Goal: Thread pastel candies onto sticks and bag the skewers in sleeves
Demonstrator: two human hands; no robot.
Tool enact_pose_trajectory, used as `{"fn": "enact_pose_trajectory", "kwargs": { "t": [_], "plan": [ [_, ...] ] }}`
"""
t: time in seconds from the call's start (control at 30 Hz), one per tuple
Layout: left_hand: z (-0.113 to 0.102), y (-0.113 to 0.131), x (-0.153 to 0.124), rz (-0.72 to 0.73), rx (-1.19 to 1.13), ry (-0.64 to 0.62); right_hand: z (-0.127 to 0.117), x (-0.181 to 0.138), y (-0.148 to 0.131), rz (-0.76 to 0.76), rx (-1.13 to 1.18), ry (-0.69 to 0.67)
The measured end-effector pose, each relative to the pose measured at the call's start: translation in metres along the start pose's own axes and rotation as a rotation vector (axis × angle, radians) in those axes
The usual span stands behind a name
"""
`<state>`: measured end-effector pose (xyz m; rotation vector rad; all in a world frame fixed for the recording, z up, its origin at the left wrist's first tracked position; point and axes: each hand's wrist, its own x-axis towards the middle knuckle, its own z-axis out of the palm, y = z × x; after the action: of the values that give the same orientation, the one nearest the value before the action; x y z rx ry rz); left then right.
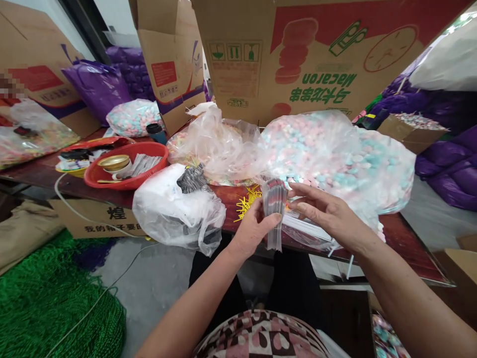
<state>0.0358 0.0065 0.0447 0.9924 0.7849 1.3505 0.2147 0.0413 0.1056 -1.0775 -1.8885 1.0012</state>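
Head view: we grip the stack of thin sleeves (pixel 276 201) in the left hand (pixel 253 226), thumb pressed across its face, fingers behind. We hold the right hand (pixel 328 211) beside it, fingers spread and holding nothing visible; we cannot tell whether its fingertips touch the stack's edge.

For good handling, in our judgement, we should apply even thumb pressure, enough to prevent slipping without creasing the layers. We should square the edges with the right fingertips and work from the upper corner, lest several layers come away together.

We note that the stack stands nearly upright at the table's (pixel 413 243) near edge. It is greyish and partly see-through, with reddish bands towards the top, closely layered edges and a slightly fanned lower end.

Just beyond the left hand we see yellow ties (pixel 246 201); behind the right hand, a clear bag of pink and blue pieces (pixel 335 149).
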Motion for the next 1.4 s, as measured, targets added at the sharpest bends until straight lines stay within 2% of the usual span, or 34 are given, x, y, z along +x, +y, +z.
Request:
{"fn": "enact_pose_trajectory", "kwargs": {
  "t": [0.1, 0.33, 0.7, 0.83, 1.17, 1.4],
  "plan": [
    [-0.001, 0.002, -0.004, 0.015, 0.115, -0.008, 0.005, 0.000, -0.002, 0.031, -0.011, -0.041],
    [-0.007, 0.001, -0.008, 0.013, 0.298, -0.034, 0.013, 0.000, -0.005, -0.026, 0.016, -0.041],
    [-0.007, -0.001, -0.012, 0.039, 0.306, -0.070, 0.011, -0.009, 0.003, -0.019, 0.109, -0.095],
    [-0.008, -0.003, -0.013, -0.010, 0.234, -0.100, 0.015, -0.008, 0.000, -0.006, 0.135, -0.100],
    [-0.007, -0.012, -0.016, -0.097, 0.028, -0.007, 0.031, -0.005, 0.002, 0.053, 0.309, 0.039],
    [-0.003, -0.016, -0.015, -0.151, -0.118, 0.077, 0.037, -0.005, 0.010, 0.180, 0.416, 0.080]
  ]
}}
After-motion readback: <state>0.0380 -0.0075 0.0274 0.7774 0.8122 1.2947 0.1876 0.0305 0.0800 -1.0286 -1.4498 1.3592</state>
